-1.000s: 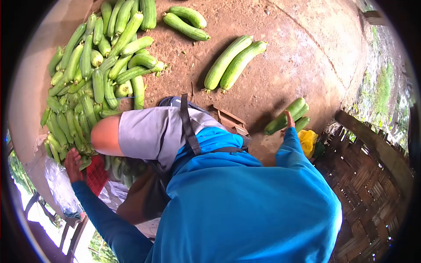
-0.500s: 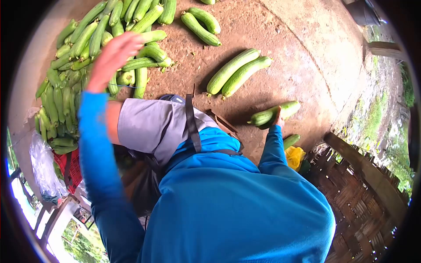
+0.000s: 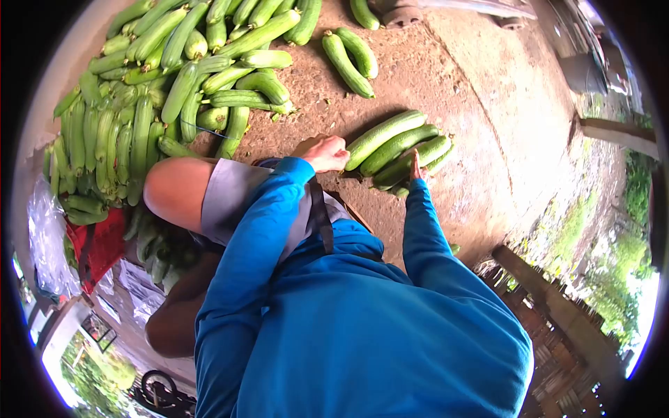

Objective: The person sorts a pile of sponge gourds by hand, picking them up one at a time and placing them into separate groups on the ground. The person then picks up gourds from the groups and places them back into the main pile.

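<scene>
My right hand (image 3: 416, 167) is on a long green gourd (image 3: 435, 148), its thumb side showing over the skin and the other fingers hidden. This gourd lies against two more, an outer pale green gourd (image 3: 387, 138) and a middle gourd (image 3: 398, 150). Part of another gourd (image 3: 442, 161) shows beyond my right hand. My left hand (image 3: 326, 153) is closed, its fingers curled in, right by the near end of the outer gourd. Whatever it may hold is hidden.
A large heap of green gourds (image 3: 143, 132) covers the floor at left, with a thin blue string (image 3: 209, 130) beside it. Two gourds (image 3: 348, 63) lie farther off. A red crate (image 3: 104, 247) and clear plastic (image 3: 52, 237) are at left, a woven panel (image 3: 550, 341) at lower right.
My right hand has brought its gourd forward and left against the pair on the floor. My left hand has swung right from the heap to the ends of these gourds, its fingers now curled.
</scene>
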A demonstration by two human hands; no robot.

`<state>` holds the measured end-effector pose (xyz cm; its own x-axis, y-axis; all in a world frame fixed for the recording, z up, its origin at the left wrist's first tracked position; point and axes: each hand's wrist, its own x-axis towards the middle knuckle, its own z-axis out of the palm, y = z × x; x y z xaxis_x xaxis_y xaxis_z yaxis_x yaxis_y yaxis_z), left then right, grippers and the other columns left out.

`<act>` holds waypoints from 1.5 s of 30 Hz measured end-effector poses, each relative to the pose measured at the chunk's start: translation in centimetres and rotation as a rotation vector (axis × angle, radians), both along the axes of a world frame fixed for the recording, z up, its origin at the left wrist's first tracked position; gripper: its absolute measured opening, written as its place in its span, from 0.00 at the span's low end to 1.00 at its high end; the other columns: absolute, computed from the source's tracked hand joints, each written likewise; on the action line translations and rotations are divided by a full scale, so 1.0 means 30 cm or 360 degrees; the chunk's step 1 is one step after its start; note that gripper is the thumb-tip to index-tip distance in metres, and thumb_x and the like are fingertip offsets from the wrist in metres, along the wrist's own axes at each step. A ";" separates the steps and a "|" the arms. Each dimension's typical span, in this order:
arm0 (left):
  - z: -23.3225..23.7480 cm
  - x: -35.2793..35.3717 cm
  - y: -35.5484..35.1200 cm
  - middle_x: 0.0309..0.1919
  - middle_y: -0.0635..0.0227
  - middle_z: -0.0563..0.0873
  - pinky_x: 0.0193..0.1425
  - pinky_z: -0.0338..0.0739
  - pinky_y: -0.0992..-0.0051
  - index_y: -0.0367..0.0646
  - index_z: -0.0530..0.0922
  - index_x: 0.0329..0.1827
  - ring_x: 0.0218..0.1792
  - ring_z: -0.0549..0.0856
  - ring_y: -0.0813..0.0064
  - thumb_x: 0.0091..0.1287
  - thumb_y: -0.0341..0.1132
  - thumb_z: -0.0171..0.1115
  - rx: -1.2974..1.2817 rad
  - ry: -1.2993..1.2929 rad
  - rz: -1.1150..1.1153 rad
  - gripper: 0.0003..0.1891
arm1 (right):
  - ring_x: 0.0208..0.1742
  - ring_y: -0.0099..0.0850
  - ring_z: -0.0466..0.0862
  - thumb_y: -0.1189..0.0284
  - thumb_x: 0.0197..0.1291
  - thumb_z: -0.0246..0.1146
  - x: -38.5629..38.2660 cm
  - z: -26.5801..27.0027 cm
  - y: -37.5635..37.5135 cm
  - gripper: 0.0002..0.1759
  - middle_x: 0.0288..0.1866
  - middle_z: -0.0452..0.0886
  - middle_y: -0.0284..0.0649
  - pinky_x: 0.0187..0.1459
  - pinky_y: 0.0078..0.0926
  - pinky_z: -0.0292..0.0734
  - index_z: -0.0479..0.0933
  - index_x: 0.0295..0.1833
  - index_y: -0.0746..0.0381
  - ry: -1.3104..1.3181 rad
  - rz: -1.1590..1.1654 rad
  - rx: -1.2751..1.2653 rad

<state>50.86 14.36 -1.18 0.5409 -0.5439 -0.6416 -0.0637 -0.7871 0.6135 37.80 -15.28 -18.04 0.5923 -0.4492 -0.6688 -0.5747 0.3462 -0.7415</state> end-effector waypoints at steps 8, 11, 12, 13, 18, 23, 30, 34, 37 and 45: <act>0.011 -0.005 0.019 0.28 0.57 0.83 0.36 0.75 0.55 0.45 0.75 0.31 0.33 0.83 0.51 0.62 0.45 0.58 -0.0245 -0.0724 0.0080 0.12 | 0.53 0.42 0.81 0.20 0.32 0.57 0.040 0.091 -0.022 0.67 0.52 0.81 0.56 0.57 0.36 0.74 0.77 0.54 0.78 0.1048 0.0539 -0.1202; 0.078 0.006 0.018 0.29 0.58 0.83 0.37 0.76 0.55 0.47 0.77 0.33 0.34 0.83 0.52 0.62 0.44 0.59 -0.0240 -0.0444 0.0060 0.11 | 0.58 0.45 0.78 0.21 0.38 0.55 -0.015 -0.178 -0.154 0.65 0.63 0.73 0.56 0.60 0.39 0.72 0.71 0.63 0.73 0.1384 0.0368 -0.1128; 0.079 -0.001 0.019 0.29 0.58 0.83 0.37 0.76 0.56 0.47 0.78 0.35 0.34 0.84 0.52 0.62 0.44 0.59 -0.0493 -0.0466 0.0163 0.10 | 0.57 0.44 0.80 0.32 0.49 0.57 -0.093 -0.338 -0.231 0.49 0.60 0.76 0.55 0.61 0.39 0.70 0.60 0.70 0.53 0.1179 0.0916 -0.1320; 0.077 -0.003 0.034 0.28 0.59 0.83 0.36 0.77 0.57 0.47 0.78 0.36 0.33 0.84 0.52 0.63 0.43 0.60 -0.0745 -0.0495 0.0266 0.10 | 0.55 0.43 0.81 0.43 0.60 0.59 -0.165 -0.485 -0.300 0.42 0.56 0.80 0.54 0.63 0.39 0.68 0.50 0.77 0.33 0.0910 0.1402 -0.1570; 0.422 0.211 0.288 0.25 0.60 0.82 0.31 0.76 0.68 0.41 0.78 0.41 0.27 0.84 0.70 0.68 0.40 0.59 -0.1119 -0.0506 0.0269 0.10 | 0.28 0.45 0.82 0.38 0.56 0.59 -0.215 -0.339 -0.308 0.45 0.32 0.83 0.50 0.37 0.41 0.77 0.64 0.71 0.55 0.1147 0.1296 -0.1113; 0.329 0.418 0.786 0.26 0.68 0.83 0.30 0.77 0.76 0.40 0.78 0.43 0.25 0.80 0.81 0.69 0.38 0.60 -0.0825 -0.0646 0.0972 0.10 | 0.53 0.47 0.78 0.23 0.43 0.53 -0.146 -0.002 -0.064 0.55 0.49 0.81 0.49 0.45 0.58 0.76 0.80 0.45 0.69 0.1018 0.0002 -0.0508; 0.048 0.444 1.180 0.51 0.54 0.81 0.54 0.76 0.63 0.45 0.71 0.61 0.52 0.81 0.57 0.64 0.44 0.63 0.0068 -0.1289 0.1064 0.24 | 0.60 0.44 0.71 0.39 0.54 0.60 -0.022 0.213 0.025 0.36 0.58 0.74 0.48 0.57 0.48 0.68 0.75 0.50 0.62 0.0945 0.0227 -0.1192; 0.040 0.477 1.163 0.53 0.52 0.78 0.55 0.73 0.53 0.48 0.67 0.66 0.53 0.77 0.48 0.58 0.53 0.64 0.0531 -0.1359 0.0685 0.35 | 0.45 0.43 0.74 0.57 0.58 0.67 0.279 0.191 0.149 0.18 0.39 0.76 0.49 0.48 0.44 0.69 0.76 0.33 0.62 -0.0114 0.0754 -0.2500; -0.096 0.519 1.165 0.51 0.53 0.79 0.50 0.71 0.46 0.47 0.69 0.58 0.50 0.77 0.46 0.54 0.55 0.64 0.0479 -0.1500 0.0538 0.32 | 0.41 0.44 0.77 0.65 0.53 0.71 0.593 0.228 0.443 0.17 0.39 0.75 0.46 0.47 0.41 0.73 0.76 0.42 0.63 -0.0670 0.1094 -0.2153; 0.159 0.473 1.155 0.54 0.47 0.80 0.64 0.68 0.61 0.29 0.70 0.61 0.55 0.79 0.52 0.58 0.54 0.64 0.0098 -0.0543 0.1229 0.38 | 0.60 0.49 0.71 0.63 0.46 0.70 1.095 0.205 0.924 0.37 0.56 0.72 0.49 0.61 0.45 0.67 0.66 0.63 0.58 -0.1187 0.1686 -0.1902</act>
<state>65.04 49.01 3.60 0.9157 0.0883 -0.3920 0.3316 -0.7171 0.6130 70.66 12.44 -11.90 0.9253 0.2989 0.2336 0.3767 -0.7966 -0.4727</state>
